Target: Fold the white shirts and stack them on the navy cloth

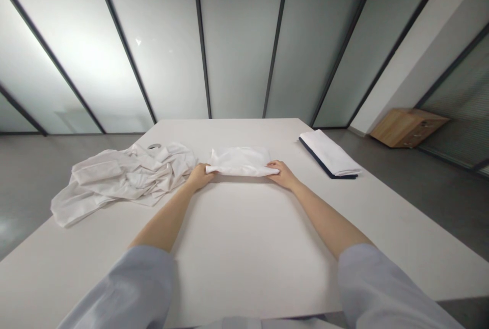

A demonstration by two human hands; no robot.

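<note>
A folded white garment lies on the white table in front of me. My left hand is closed on its near left corner. My right hand grips its near right corner, fingers curled over the edge. Both arms reach straight out over the table.
A crumpled heap of white garments lies to the left, close to my left hand. A neat stack of folded white cloth with a dark layer beneath sits at the right rear. A wooden cabinet stands on the floor, far right. Frosted glass walls are behind.
</note>
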